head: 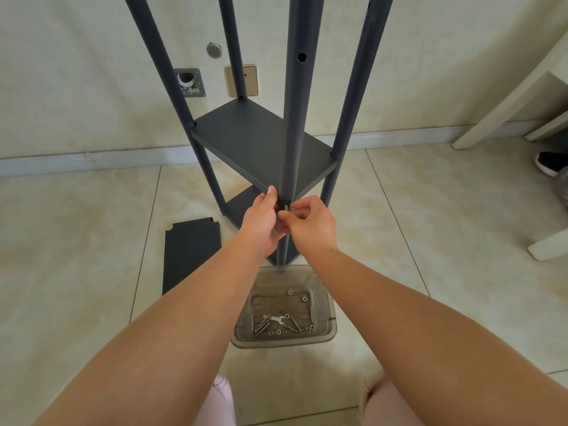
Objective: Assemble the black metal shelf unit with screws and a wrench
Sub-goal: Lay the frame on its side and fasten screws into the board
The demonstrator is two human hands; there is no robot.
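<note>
The black metal shelf unit stands upright on the tiled floor with several round posts and a fitted shelf board (pixel 261 142). Both hands meet at the nearest post (pixel 295 118), at the front corner of that board. My left hand (pixel 261 222) grips the post from the left, thumb up against the board's edge. My right hand (pixel 310 222) pinches something small at the post; the thing itself is hidden by the fingers. A lower board (pixel 242 207) shows behind the hands. The small wrench (pixel 275 318) lies in a clear plastic tray (pixel 325 330) among several screws and nuts.
A loose black shelf board (pixel 190 253) lies flat on the floor to the left. The tray sits on the floor just in front of the unit. White furniture legs (pixel 504 106) and a black shoe (pixel 550 162) are at the right. The wall runs close behind.
</note>
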